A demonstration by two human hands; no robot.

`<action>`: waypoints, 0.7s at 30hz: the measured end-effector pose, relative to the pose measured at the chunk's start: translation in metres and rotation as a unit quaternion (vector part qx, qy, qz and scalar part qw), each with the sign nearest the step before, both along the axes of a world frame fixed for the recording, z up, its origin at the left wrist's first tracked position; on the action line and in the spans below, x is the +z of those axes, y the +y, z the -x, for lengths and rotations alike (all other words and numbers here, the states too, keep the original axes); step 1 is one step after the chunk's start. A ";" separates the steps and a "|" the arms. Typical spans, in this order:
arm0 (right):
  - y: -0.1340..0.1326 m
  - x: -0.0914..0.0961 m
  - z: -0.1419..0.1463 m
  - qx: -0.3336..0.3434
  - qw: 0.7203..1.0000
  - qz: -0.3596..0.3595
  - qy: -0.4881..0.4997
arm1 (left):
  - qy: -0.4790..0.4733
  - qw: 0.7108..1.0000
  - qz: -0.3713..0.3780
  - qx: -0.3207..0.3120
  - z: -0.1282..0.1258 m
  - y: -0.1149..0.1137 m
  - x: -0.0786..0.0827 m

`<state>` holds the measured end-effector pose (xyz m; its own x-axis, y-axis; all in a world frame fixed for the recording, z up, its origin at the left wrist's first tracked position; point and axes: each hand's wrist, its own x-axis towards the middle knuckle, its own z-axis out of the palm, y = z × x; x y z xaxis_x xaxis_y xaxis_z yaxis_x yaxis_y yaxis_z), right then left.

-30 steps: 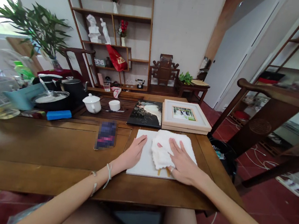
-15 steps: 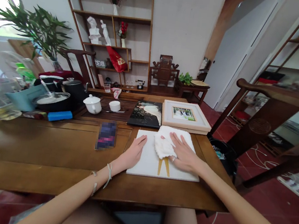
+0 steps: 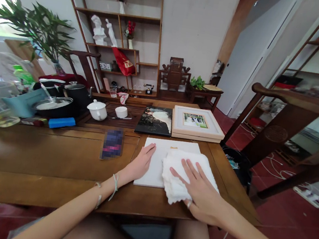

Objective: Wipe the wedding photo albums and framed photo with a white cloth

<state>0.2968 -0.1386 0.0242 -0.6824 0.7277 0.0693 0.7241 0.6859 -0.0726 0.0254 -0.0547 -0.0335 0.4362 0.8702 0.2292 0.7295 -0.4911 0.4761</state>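
Observation:
A flat white board [image 3: 156,176] lies on the wooden table, with a small tan mark [image 3: 173,148] showing near its far edge. My left hand [image 3: 143,162] rests along the board's left side, fingers stretched out and holding nothing. Spread over the board's right half is a white cloth [image 3: 172,186], which overhangs the near edge. My right hand [image 3: 200,184] presses on this cloth with its fingers spread over the top and the ringed thumb at the cloth's near edge. Most of the board's right part is hidden under cloth and hand.
Behind the board are a dark photo panel [image 3: 155,121] and a pale wooden picture frame [image 3: 218,135]. A blurred dark packet [image 3: 112,144] lies to the left. Farther left stand a white lidded cup [image 3: 97,110], a blue box [image 3: 62,122] and a pan [image 3: 54,106]. A wooden chair [image 3: 276,132] is at right.
My right hand has drawn the cloth toward me and slightly right, past the board's near edge. The two yellow strips are now covered. My left hand has hardly moved.

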 end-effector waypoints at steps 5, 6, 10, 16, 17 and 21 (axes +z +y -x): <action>0.013 0.004 -0.006 0.013 1.000 0.021 0.005 | -0.018 1.000 -0.012 -0.014 0.002 0.001 -0.002; 0.025 0.004 -0.006 0.003 1.000 0.023 0.004 | -0.017 1.000 -0.012 -0.013 0.003 0.001 -0.003; 0.077 -0.001 -0.007 -0.047 0.999 0.012 0.008 | -0.017 1.000 -0.003 -0.012 0.005 0.001 -0.004; 0.105 -0.007 -0.008 -0.077 0.997 -0.012 0.006 | -0.018 1.000 -0.007 -0.022 0.006 0.001 -0.003; 0.101 -0.007 -0.009 -0.076 0.997 -0.016 0.006 | -0.015 1.000 -0.005 -0.021 0.006 0.001 -0.003; 0.068 -0.006 -0.015 -0.069 0.997 -0.021 -0.002 | -0.015 1.000 -0.003 -0.018 0.005 0.000 -0.002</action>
<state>0.3114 -0.0703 0.0178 -0.5760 0.8113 0.0998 0.8121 0.5819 -0.0435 0.0208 -0.0544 -0.0354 0.4597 0.8527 0.2483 0.6973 -0.5197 0.4937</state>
